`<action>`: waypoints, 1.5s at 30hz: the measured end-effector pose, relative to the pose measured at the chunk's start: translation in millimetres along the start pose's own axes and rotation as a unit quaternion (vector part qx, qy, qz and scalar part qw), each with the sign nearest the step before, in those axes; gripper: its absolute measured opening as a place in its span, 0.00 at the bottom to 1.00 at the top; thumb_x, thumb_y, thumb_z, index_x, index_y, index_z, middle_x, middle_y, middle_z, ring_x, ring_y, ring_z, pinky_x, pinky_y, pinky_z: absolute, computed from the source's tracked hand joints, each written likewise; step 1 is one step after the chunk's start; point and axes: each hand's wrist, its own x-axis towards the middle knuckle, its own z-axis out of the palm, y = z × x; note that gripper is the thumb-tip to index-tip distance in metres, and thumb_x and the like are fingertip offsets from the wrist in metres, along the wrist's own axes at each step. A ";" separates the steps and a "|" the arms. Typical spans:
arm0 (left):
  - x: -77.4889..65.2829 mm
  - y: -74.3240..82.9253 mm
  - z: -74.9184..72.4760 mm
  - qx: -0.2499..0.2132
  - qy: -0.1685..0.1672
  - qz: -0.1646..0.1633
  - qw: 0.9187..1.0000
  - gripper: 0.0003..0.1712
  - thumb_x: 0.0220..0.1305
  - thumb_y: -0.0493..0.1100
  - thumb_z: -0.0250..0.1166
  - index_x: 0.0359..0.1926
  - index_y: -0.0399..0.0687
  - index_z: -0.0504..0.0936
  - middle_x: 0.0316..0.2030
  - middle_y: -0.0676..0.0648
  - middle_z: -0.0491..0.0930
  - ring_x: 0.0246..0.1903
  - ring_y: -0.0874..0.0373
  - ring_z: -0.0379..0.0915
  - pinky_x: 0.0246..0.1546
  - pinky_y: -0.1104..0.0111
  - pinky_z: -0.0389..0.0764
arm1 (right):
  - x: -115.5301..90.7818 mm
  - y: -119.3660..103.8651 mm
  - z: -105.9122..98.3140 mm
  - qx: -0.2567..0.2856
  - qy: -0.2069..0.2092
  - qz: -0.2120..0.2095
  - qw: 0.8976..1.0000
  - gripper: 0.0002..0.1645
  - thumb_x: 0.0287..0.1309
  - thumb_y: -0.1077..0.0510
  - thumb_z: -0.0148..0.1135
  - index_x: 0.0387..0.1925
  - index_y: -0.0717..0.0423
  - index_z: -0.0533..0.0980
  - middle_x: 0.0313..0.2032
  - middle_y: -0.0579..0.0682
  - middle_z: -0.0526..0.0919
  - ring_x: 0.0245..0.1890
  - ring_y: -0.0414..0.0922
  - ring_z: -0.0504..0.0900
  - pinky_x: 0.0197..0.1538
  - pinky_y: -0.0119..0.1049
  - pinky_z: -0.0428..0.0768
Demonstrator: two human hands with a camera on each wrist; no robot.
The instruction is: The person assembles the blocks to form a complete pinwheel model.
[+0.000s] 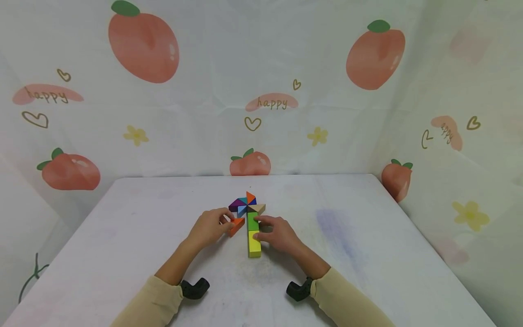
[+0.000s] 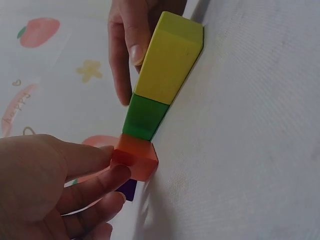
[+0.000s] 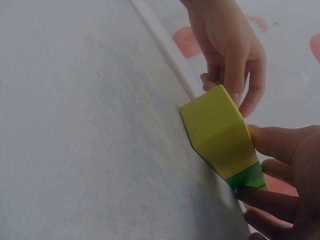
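My left hand (image 1: 210, 227) pinches an orange triangular block (image 1: 237, 226) between thumb and fingers, just left of a column of blocks. In the left wrist view, that orange block (image 2: 136, 158) appears close to the green block (image 2: 146, 116); whether they touch I cannot tell. On the column's right side, my right hand (image 1: 281, 232) touches the green block (image 1: 253, 220) and the yellow block (image 1: 254, 244) with fairly straight fingers. Green and yellow lie end to end. At the column's far end, a pinwheel of triangular blocks includes purple (image 1: 235, 205), light blue (image 1: 242, 210) and tan (image 1: 258, 208) pieces.
The blocks lie on a white-covered table (image 1: 163, 200) with a bluish stain (image 1: 337, 229) on the right. A patterned curtain (image 1: 212, 68) hangs behind it. Black wrist mounts (image 1: 195, 289) sit at both cuffs. A dark green cord (image 1: 37, 272) shows at the left edge.
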 end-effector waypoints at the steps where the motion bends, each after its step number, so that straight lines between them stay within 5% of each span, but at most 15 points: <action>1: -0.1 0.4 -0.2 -0.003 -0.001 -0.002 1.000 0.08 0.61 0.43 0.68 0.42 0.52 0.83 0.28 0.54 0.79 0.28 0.57 0.71 0.25 0.68 0.76 | 0.1 0.1 0.0 0.001 0.000 0.000 1.000 0.32 0.55 0.48 0.71 0.62 0.43 0.75 0.52 0.47 0.82 0.58 0.52 0.72 0.58 0.53 0.72; 14: -0.7 0.4 -3.1 -0.036 -0.044 0.010 0.998 0.15 0.56 0.44 0.73 0.46 0.53 0.84 0.31 0.54 0.81 0.29 0.57 0.74 0.26 0.67 0.78 | -0.3 -0.3 -0.6 0.004 0.001 0.000 1.000 0.32 0.55 0.48 0.71 0.62 0.43 0.75 0.51 0.47 0.83 0.57 0.52 0.72 0.57 0.53 0.73; 30: 1.3 7.5 10.6 -0.004 -0.007 0.060 0.998 0.12 0.58 0.44 0.72 0.43 0.54 0.84 0.32 0.57 0.83 0.32 0.59 0.74 0.31 0.68 0.77 | -1.0 0.7 -0.7 0.010 0.004 -0.013 1.000 0.32 0.55 0.48 0.71 0.62 0.44 0.75 0.49 0.46 0.83 0.57 0.51 0.72 0.56 0.54 0.72; 45: 2.3 9.4 15.3 -0.002 0.002 0.073 0.997 0.13 0.59 0.44 0.71 0.46 0.51 0.84 0.36 0.56 0.83 0.33 0.59 0.73 0.34 0.67 0.76 | -0.9 -0.1 -0.2 0.012 0.004 -0.011 1.000 0.32 0.55 0.49 0.71 0.62 0.45 0.75 0.51 0.48 0.83 0.59 0.53 0.72 0.58 0.55 0.72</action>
